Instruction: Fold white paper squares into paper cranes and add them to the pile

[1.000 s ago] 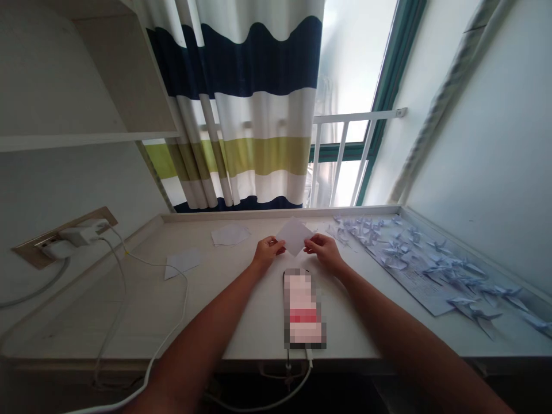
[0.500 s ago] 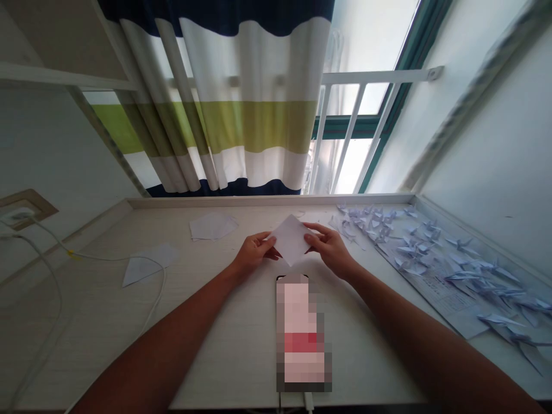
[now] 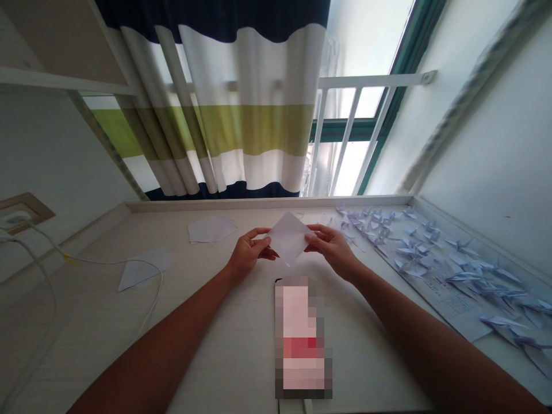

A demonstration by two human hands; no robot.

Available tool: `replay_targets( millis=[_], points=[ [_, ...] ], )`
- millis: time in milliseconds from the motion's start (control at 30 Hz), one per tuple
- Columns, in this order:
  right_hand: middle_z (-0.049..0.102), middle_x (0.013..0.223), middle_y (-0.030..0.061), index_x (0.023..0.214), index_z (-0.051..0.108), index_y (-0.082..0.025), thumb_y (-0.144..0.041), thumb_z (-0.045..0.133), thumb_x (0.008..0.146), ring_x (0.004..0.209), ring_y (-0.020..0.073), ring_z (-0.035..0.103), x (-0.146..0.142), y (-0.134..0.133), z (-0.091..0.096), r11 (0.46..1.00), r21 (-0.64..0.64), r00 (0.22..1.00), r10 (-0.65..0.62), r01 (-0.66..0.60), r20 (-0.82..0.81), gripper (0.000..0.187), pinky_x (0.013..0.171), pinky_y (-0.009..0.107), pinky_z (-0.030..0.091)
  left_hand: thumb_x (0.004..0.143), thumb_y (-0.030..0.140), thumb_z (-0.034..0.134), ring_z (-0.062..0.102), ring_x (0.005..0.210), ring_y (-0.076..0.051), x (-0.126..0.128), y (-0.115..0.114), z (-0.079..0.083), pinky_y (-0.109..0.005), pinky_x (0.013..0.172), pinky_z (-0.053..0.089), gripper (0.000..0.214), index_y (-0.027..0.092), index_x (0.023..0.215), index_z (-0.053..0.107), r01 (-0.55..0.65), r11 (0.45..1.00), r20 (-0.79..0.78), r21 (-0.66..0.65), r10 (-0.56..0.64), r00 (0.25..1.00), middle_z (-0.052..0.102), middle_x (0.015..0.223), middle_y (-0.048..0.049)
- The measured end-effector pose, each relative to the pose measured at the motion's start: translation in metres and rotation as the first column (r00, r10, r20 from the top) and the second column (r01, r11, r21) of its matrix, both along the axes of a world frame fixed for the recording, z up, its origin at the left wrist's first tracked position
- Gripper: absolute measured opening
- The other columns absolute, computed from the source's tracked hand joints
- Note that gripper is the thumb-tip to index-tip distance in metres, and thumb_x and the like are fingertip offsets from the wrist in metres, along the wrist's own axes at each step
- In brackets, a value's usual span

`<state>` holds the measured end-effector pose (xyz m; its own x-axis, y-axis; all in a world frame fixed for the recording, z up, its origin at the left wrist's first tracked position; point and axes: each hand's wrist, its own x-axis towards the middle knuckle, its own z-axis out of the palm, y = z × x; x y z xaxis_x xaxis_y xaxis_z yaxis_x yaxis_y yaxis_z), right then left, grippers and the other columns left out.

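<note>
A small white square of paper [image 3: 288,237] is held on its point, like a diamond, just above the desk. My left hand [image 3: 247,255] pinches its left corner and my right hand [image 3: 330,247] pinches its right corner. Both hands hover over the pale wooden desk [image 3: 224,339], a little beyond a phone [image 3: 302,336] that lies flat with its screen blurred out.
Many small folded paper cranes [image 3: 431,253] lie on a printed sheet along the right wall. A stack of white paper [image 3: 210,228] and a single sheet [image 3: 140,268] lie to the left. A white cable [image 3: 107,270] runs from a wall socket [image 3: 19,213]. Striped curtain [image 3: 241,109] and window rail behind.
The view tilted down and closer to the desk. My hands stayed on the paper's two corners and lifted it slightly; the paper now stands more upright.
</note>
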<state>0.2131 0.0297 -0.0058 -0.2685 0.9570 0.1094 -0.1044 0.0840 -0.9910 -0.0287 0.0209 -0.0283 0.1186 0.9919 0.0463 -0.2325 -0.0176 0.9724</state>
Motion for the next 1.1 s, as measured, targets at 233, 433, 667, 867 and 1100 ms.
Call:
replay_targets(
  millis=[233, 433, 667, 867, 1100],
  points=[
    [0.078, 0.096, 0.0064, 0.099, 0.082, -0.022, -0.044, 0.085, 0.079, 0.084, 0.022, 0.07, 0.0, 0.001, -0.003, 0.999, 0.048, 0.998, -0.012, 0.015, -0.057, 0.03, 0.087, 0.048, 0.059, 0.073, 0.051, 0.087, 0.077, 0.066, -0.023, 0.006, -0.005, 0.001, -0.036, 0.069, 0.064, 0.052, 0.015, 0.106, 0.067, -0.02, 1.0, 0.033, -0.002, 0.02, 0.999, 0.078, 0.071, -0.0065],
    [0.079, 0.108, 0.0112, 0.077, 0.075, -0.018, -0.045, 0.074, 0.085, 0.11, 0.0276, 0.07, 0.006, -0.003, 0.015, 0.997, 0.05, 0.998, 0.058, -0.058, 0.002, 0.028, 0.1, 0.045, 0.052, 0.078, 0.053, 0.082, 0.072, 0.062, -0.018, 0.006, -0.008, 0.001, -0.034, 0.066, 0.063, 0.04, 0.016, 0.091, 0.074, -0.008, 0.989, -0.093, 0.145, 0.021, 0.995, 0.075, 0.07, -0.004],
    [0.08, 0.101, 0.0084, 0.108, 0.077, -0.018, -0.048, 0.081, 0.083, 0.088, 0.022, 0.075, 0.009, -0.007, 0.021, 0.919, -0.157, 0.899, 0.387, -0.361, 0.206, 0.039, 0.08, 0.038, 0.059, 0.086, 0.045, 0.076, 0.072, 0.066, -0.018, 0.011, -0.016, -0.002, -0.03, 0.067, 0.06, 0.028, 0.019, 0.093, 0.082, 0.071, 0.96, -0.284, 0.271, 0.009, 0.959, 0.076, 0.076, -0.0053],
    [0.079, 0.093, 0.0074, 0.097, 0.078, -0.016, -0.047, 0.085, 0.079, 0.085, 0.0221, 0.074, -0.001, -0.012, 0.016, 0.946, -0.072, 0.925, 0.325, -0.317, 0.198, 0.036, 0.078, 0.038, 0.059, 0.089, 0.054, 0.072, 0.073, 0.068, -0.02, 0.014, -0.019, 0.006, -0.035, 0.07, 0.062, 0.055, 0.016, 0.129, 0.068, 0.061, 0.983, -0.178, 0.175, -0.03, 0.984, 0.076, 0.074, -0.0037],
    [0.076, 0.091, 0.0036, 0.09, 0.074, -0.018, -0.04, 0.092, 0.071, 0.083, 0.0192, 0.072, -0.016, -0.022, 0.016, 0.993, 0.019, 0.993, 0.118, -0.119, 0.014, 0.034, 0.078, 0.036, 0.058, 0.078, 0.047, 0.086, 0.076, 0.076, -0.022, 0.018, -0.02, 0.002, -0.031, 0.068, 0.059, 0.044, 0.013, 0.103, 0.072, 0.193, 0.971, -0.188, 0.138, -0.165, 0.968, 0.079, 0.088, -0.0099]
  ],
)
